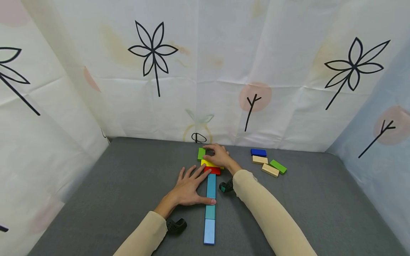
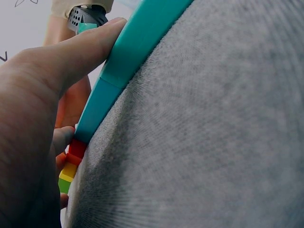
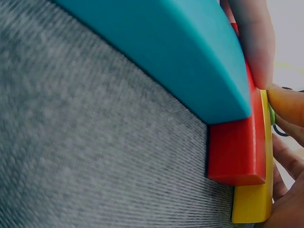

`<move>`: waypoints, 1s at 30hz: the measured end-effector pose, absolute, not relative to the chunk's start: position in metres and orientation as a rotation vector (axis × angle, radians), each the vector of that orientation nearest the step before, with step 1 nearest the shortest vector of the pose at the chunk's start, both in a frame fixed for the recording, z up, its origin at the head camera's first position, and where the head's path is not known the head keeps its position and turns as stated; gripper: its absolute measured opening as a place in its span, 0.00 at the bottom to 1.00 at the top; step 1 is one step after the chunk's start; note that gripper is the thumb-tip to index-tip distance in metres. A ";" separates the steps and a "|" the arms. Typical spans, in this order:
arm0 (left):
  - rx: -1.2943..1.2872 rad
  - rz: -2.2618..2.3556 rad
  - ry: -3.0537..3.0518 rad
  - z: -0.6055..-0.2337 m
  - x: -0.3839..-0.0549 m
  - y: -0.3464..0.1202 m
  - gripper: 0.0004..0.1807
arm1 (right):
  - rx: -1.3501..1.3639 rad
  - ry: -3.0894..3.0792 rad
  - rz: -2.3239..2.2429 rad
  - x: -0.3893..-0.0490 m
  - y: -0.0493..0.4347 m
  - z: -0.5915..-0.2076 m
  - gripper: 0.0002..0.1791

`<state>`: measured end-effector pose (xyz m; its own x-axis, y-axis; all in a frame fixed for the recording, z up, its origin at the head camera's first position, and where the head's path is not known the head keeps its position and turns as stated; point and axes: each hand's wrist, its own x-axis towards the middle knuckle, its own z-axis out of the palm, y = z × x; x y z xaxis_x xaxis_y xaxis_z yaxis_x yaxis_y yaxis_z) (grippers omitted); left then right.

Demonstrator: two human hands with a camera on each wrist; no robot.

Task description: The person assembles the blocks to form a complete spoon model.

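Observation:
A line of blue and teal blocks [image 1: 210, 212] runs up the middle of the table to a red block [image 1: 214, 170] laid crosswise. Behind the red one lies a yellow block [image 1: 208, 163], also crosswise. My left hand [image 1: 189, 190] is spread flat, its thumb on the teal part of the line and its fingertips by the red and yellow blocks. At the far end, my right hand [image 1: 221, 156] curves index finger and thumb about a green block [image 1: 201, 154], which stands lengthwise behind the yellow one. Part of that grip is hidden by the hand.
To the right lie several loose blocks: a dark blue block [image 1: 258, 153], two plain wooden blocks [image 1: 270, 170] and another green block [image 1: 278, 166]. The grey table [image 1: 128, 185] ends at a white printed cloth [image 1: 217, 67] at the back. Black wrist cameras [image 1: 176, 226] sit under both sleeves.

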<state>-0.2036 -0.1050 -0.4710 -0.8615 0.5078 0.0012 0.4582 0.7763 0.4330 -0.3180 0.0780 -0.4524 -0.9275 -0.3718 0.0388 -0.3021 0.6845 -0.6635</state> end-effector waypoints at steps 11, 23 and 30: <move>0.777 0.647 2.850 -0.472 -0.204 -0.105 0.58 | -0.538 2.654 -1.343 -0.312 0.092 -0.447 0.25; 0.781 0.643 2.862 -0.472 -0.204 -0.104 0.59 | -0.536 2.835 -1.519 -0.281 0.166 -0.448 0.25; 0.797 0.657 2.855 -0.471 -0.203 -0.105 0.60 | -0.420 2.923 -1.592 -0.256 0.212 -0.454 0.24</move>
<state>-0.2029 -0.1054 -0.4714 -0.8569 0.5153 0.0141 0.4696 0.7690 0.4337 -0.2564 0.2116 -0.4539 -0.9463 -0.1152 0.3019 -0.3161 0.5239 -0.7909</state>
